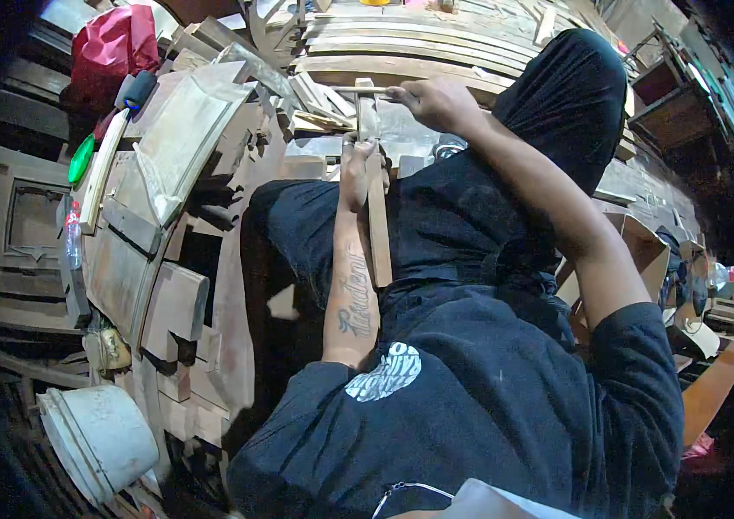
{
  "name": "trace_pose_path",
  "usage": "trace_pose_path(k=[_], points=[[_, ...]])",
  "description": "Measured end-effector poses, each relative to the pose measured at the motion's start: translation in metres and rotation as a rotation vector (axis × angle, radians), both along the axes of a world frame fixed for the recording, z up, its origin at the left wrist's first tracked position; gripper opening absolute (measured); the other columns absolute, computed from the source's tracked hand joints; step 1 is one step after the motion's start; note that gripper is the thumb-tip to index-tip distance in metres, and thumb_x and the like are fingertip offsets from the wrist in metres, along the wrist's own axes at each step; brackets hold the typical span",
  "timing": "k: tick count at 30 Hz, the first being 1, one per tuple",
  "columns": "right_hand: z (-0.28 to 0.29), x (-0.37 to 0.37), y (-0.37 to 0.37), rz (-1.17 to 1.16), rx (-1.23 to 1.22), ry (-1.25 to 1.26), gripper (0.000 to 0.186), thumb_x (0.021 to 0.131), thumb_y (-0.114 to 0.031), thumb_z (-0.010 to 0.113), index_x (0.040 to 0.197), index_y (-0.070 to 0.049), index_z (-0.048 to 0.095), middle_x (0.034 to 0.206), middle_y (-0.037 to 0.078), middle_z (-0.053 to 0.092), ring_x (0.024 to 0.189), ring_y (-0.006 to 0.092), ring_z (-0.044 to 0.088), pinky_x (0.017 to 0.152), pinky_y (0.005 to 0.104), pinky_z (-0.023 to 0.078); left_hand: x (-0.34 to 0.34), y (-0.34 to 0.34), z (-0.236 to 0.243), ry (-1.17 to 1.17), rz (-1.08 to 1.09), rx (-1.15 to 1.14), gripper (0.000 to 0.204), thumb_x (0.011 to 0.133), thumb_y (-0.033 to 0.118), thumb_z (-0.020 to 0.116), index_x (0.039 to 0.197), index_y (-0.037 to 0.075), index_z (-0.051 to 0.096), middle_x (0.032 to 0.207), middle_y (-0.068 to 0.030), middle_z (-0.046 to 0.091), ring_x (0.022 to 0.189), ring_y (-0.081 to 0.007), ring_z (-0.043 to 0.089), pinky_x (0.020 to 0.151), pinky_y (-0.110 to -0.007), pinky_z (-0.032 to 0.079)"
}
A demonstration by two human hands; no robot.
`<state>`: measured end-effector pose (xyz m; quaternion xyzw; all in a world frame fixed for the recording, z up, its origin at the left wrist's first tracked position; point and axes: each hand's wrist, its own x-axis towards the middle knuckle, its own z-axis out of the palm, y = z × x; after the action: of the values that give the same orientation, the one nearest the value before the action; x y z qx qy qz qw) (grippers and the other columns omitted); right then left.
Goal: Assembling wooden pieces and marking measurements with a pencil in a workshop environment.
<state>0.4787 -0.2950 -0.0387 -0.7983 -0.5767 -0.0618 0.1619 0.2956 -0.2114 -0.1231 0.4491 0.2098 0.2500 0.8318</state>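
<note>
Through the head camera I had both hands in front of me, apart from each other but each closed on something. My left hand (357, 169) was wrapped around a wooden bar (377, 229), which stood between my legs and ran back toward my belly along the inner side of my left forearm. My right hand (436, 102), a little farther out, was clamped on the end of a thin rod (360, 89) that lay crosswise at the bar's far end. I could not tell what kind of tool the rod was, nor whether it was pressing on the wood.

Beyond the hands, long planks (419, 52) lay side by side. Off to my left leaned a pale panel (181, 143), with a red bag (116, 48) past it, and a clear bottle (73, 233) and a white bucket (103, 441) nearer me.
</note>
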Motion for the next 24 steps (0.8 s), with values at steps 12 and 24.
trace_pose_path(k=[12,24], points=[[0.005,-0.021,-0.011,0.031,-0.194,0.002,0.053,0.100,-0.057,0.044,0.094,-0.015,0.074,0.078,0.021,0.069,0.076,0.0395,0.067,0.071,0.0496,0.052,-0.002,0.000,-0.001,0.014,-0.017,0.064,0.026,0.095,0.036,0.054,0.103,0.011,0.051,0.071,-0.0048,0.055,0.044,-0.0154,0.054,0.037,-0.029,0.045],[0.010,-0.003,0.001,-0.077,-0.070,-0.062,0.041,0.101,-0.050,0.046,0.096,-0.019,0.072,0.077,0.019,0.069,0.073,0.0391,0.067,0.065,0.0495,0.052,0.000,-0.006,0.006,-0.038,-0.002,0.029,0.023,0.096,0.033,0.051,0.103,0.011,0.052,0.070,-0.0048,0.054,0.043,-0.0153,0.054,0.037,-0.028,0.044]])
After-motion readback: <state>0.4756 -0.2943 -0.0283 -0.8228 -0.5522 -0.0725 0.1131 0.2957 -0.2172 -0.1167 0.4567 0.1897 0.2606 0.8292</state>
